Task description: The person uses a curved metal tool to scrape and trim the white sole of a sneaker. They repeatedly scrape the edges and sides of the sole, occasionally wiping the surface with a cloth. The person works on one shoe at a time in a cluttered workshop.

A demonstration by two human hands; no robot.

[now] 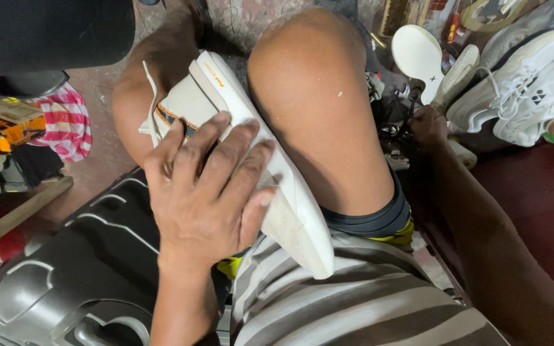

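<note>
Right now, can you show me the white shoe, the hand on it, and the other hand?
white shoe [302, 224], head view, on its sole edge.
left hand [203, 192], head view, on its back.
right hand [428, 125], head view, on its knuckles.

Left hand [203, 192] presses white shoe [277, 186] between knees; right hand [428, 125] reaches away.
</note>
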